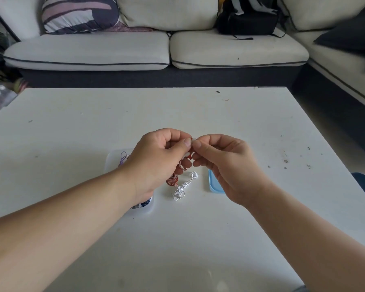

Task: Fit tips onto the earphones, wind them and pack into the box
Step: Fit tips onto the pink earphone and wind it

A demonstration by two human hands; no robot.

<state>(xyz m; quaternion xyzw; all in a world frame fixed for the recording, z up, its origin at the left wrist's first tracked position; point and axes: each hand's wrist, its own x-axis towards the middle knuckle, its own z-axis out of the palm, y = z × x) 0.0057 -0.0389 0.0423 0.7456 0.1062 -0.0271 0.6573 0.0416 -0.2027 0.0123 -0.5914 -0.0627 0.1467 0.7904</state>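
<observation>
Over a white table (198, 239), a person's left hand (156, 157) pinches the bud end of the red earphones (172, 181), whose wound cable hangs below the curled fingers. The right hand (226, 165) pinches a small pale tip (193, 141) against that bud, thumb to thumb. The white earphones (182, 187) lie wound on the table between the wrists. The clear box (112, 159), holding purple earphones (123, 158), sits under the left forearm; its blue lid (211, 182) lies under the right hand.
</observation>
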